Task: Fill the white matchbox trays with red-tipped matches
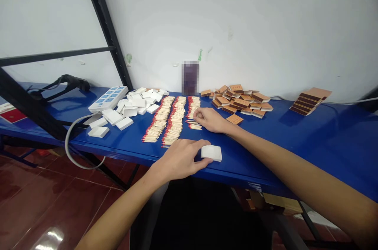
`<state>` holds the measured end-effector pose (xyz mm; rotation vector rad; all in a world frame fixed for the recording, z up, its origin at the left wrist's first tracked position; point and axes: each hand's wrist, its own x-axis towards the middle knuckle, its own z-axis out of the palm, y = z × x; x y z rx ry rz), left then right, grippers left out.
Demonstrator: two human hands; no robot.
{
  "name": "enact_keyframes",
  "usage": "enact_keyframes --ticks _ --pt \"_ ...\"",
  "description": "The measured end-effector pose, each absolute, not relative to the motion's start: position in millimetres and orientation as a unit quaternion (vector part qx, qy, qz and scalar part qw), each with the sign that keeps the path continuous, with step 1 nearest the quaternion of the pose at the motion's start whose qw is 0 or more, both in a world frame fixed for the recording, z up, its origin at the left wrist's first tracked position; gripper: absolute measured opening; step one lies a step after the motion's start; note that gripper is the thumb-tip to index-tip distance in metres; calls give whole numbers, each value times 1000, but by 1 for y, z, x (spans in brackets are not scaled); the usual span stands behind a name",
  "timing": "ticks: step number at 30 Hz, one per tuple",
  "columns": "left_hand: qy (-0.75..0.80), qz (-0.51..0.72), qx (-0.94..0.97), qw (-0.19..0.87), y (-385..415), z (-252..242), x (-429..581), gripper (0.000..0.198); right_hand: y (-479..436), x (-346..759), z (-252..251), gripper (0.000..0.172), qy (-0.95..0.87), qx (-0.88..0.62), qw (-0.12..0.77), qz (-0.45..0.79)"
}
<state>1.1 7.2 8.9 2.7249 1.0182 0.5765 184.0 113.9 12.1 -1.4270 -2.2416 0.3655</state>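
Near the front edge of the blue table, my left hand [184, 158] grips a small white matchbox tray [211, 152] between thumb and fingers. My right hand [209, 119] is at the shortest row of red-tipped matches [193, 104], its fingertips pinched together over the matches. Whether a match is between those fingers is hidden. Two longer rows of matches, a middle row [175, 120] and a left row [159, 120], lie to the left with their red heads facing left.
White trays [137, 102] are heaped at the left beside a white power strip [108, 99] with a cable. Brown matchbox sleeves [240, 102] are piled at the back right, and a stack of sleeves [310, 101] stands farther right. A black metal frame [103, 17] rises at the left.
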Motion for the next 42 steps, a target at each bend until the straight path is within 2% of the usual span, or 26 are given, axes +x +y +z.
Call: enact_keyframes --ticks 14,25,35,42 --pt "343 192 916 84 7 9 1 39 102 188 18 15 -824 -477 251 174" --pt "350 187 914 83 6 11 2 39 111 186 5 19 -821 -488 268 124" --pt "345 194 915 82 6 10 1 39 108 187 9 19 -822 -478 272 148" --pt "348 189 914 85 6 11 2 38 112 184 4 20 -816 -490 289 104"
